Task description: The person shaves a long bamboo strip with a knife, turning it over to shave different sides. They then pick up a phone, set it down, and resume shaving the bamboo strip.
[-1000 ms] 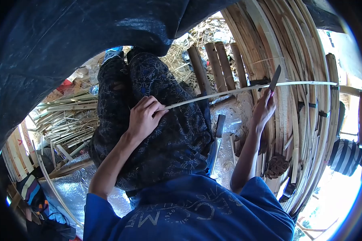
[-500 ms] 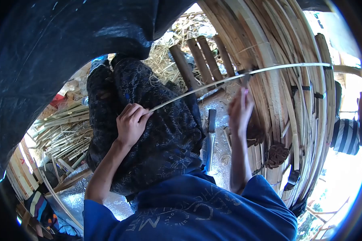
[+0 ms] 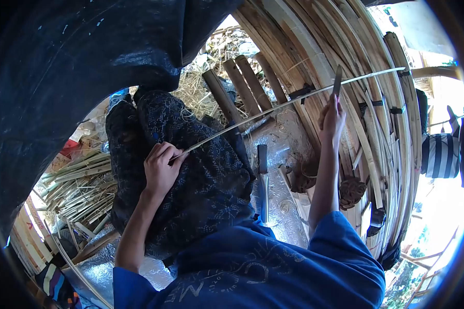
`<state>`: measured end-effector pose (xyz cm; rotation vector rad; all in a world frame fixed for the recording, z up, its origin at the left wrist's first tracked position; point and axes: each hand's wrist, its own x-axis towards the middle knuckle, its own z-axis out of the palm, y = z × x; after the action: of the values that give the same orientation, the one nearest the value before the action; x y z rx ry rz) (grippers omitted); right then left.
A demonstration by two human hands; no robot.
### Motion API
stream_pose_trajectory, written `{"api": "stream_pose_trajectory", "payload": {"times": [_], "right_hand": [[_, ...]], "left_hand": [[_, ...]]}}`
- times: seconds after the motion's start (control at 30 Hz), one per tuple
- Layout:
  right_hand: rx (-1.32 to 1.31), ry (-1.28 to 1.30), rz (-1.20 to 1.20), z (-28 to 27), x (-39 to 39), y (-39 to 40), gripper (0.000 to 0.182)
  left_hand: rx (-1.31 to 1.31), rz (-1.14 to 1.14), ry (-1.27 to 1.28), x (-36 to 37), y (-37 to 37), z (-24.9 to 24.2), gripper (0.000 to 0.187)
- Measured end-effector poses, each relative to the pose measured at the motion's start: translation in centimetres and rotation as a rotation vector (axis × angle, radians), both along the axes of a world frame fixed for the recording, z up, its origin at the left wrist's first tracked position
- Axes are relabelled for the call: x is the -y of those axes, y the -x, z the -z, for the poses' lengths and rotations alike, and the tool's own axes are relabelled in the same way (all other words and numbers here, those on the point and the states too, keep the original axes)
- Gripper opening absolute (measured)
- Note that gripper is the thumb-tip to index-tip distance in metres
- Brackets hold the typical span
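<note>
A long, thin pale strip, apparently split bamboo (image 3: 265,113), slants up to the right across the view. My left hand (image 3: 161,167) grips its near end above the dark patterned cloth (image 3: 201,180) over my legs. In my right hand (image 3: 333,121), the fingers are wrapped round the handle of a knife (image 3: 337,81). Its blade points upward and crosses the strip toward the far end. Between my arms, a larger blade with a dark handle (image 3: 263,159) lies on the silvery ground sheet.
Curved wooden slats (image 3: 314,56) form a wall at the right, with dark straps across them. Several brown bamboo pieces (image 3: 242,85) lie ahead. Cut strips (image 3: 90,185) are piled at the left. A black tarp (image 3: 87,67) hangs at the upper left.
My right hand and the knife have moved right and outward along the strip, away from my left hand. My left hand keeps its hold, and the camera view has shifted slightly.
</note>
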<state>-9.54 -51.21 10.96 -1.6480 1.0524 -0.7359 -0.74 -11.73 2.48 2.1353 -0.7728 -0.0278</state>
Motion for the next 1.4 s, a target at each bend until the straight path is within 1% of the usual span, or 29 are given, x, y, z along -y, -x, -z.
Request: {"api": "stream_pose_trajectory", "payload": {"times": [0.07,0.1,0.13,0.17,0.2,0.23,0.27,0.33,0.4,0.43,0.47,0.5,0.53,0.6,0.67,0.73,0.77,0.83,0.87,0.93,0.97,1.03,1.07,1.13,1.17,1.2,1.27,1.3,1.4], "right_hand": [[-0.059,0.064,-0.006,0.8,0.0,-0.5,0.038],[-0.112,0.167,-0.104,1.5,-1.3,-0.8,0.040],[-0.163,0.268,-0.201,2.7,-3.6,-0.9,0.042],[-0.185,0.255,-0.306,4.6,-6.6,-0.7,0.045],[-0.222,0.261,-0.412,5.9,-10.7,-0.5,0.044],[-0.097,0.516,-0.366,9.4,-16.1,0.4,0.039],[-0.173,0.155,-0.561,7.5,-20.3,0.8,0.031],[-0.458,-0.075,-0.806,5.7,-23.2,1.3,0.026],[-0.174,-0.232,-0.617,7.4,-20.4,1.6,0.030],[-0.290,-0.279,-0.511,6.4,-17.6,1.5,0.036],[-0.294,-0.280,-0.395,3.2,-15.6,0.5,0.041],[-0.114,-0.146,-0.336,4.0,-12.1,0.5,0.041],[0.031,-0.264,-0.185,2.3,-10.3,-0.5,0.039],[0.007,-0.109,-0.101,1.4,-6.3,-1.0,0.035],[-0.011,-0.100,-0.052,0.0,-5.5,-1.7,0.034],[-0.050,-0.096,-0.083,1.4,-4.9,-1.8,0.034],[-0.088,-0.078,-0.091,2.4,-4.8,-1.7,0.033],[-0.153,-0.011,-0.098,3.4,-4.9,-1.6,0.035],[-0.154,-0.013,-0.099,3.5,-4.9,-1.6,0.035],[-0.205,0.070,-0.084,3.4,-5.0,-1.7,0.040],[-0.207,0.072,-0.078,3.6,-4.8,-1.6,0.040],[-0.245,0.182,-0.125,4.2,-4.3,-1.5,0.046],[-0.244,0.185,-0.125,4.3,-4.2,-1.6,0.046],[-0.286,0.299,-0.125,4.3,-4.4,-1.8,0.049],[-0.347,0.319,-0.122,3.9,-4.6,-1.9,0.049],[-0.345,0.322,-0.119,4.0,-4.5,-1.9,0.049],[-0.371,0.406,-0.135,4.6,-4.0,-1.8,0.048],[-0.365,0.419,-0.144,4.6,-4.1,-1.9,0.049],[-0.385,0.385,-0.129,3.8,-4.8,-2.0,0.044]], "left_hand": [[0.006,-0.009,0.016,0.1,-0.1,-0.1,0.017],[0.010,-0.006,0.029,0.1,-0.1,-0.1,0.018],[0.008,-0.016,0.024,0.1,-0.2,0.0,0.018],[-0.001,-0.017,0.022,0.2,-0.3,0.0,0.017],[-0.011,-0.014,0.018,0.1,-0.3,0.1,0.016],[-0.012,-0.014,0.010,0.1,-0.3,0.1,0.016],[-0.008,0.002,0.006,0.0,-0.4,0.2,0.016],[-0.002,0.022,-0.008,-0.1,-0.5,0.2,0.016],[-0.021,-0.003,0.052,-0.1,-0.3,0.2,0.017],[-0.069,0.004,0.064,-0.2,-0.4,0.3,0.017],[-0.073,0.000,0.061,-0.3,-0.4,0.4,0.017],[-0.095,0.002,0.070,-0.3,-0.4,0.5,0.017],[-0.116,0.000,0.082,-0.3,-0.5,0.5,0.018],[-0.151,-0.007,0.089,-0.3,-0.7,0.5,0.018],[-0.185,-0.011,0.085,-0.5,-0.9,0.3,0.019],[-0.300,0.016,0.081,-0.7,-1.1,-0.2,0.023],[-0.301,0.012,0.074,-0.8,-1.2,-0.7,0.023],[-0.405,-0.013,0.070,-0.7,-1.4,-1.8,0.033],[-0.406,-0.014,0.068,-0.6,-1.5,-1.8,0.033],[-0.073,-0.106,-0.001,-0.2,-1.7,-1.6,0.040],[-0.075,-0.099,0.001,0.2,-1.9,-1.7,0.040],[0.001,-0.010,0.013,1.1,-2.5,-2.1,0.039],[0.002,-0.010,0.016,1.7,-2.6,-2.0,0.039],[0.024,0.097,-0.026,2.9,-2.8,-1.6,0.037],[0.023,0.100,0.031,3.4,-2.9,-1.1,0.025],[0.026,0.103,0.034,3.6,-3.0,-0.3,0.025],[-0.198,0.087,0.159,3.7,-3.1,1.2,0.018],[-0.274,0.057,0.222,3.7,-3.0,1.0,0.011],[-0.220,0.051,0.212,3.4,-3.0,1.6,0.009]]}}
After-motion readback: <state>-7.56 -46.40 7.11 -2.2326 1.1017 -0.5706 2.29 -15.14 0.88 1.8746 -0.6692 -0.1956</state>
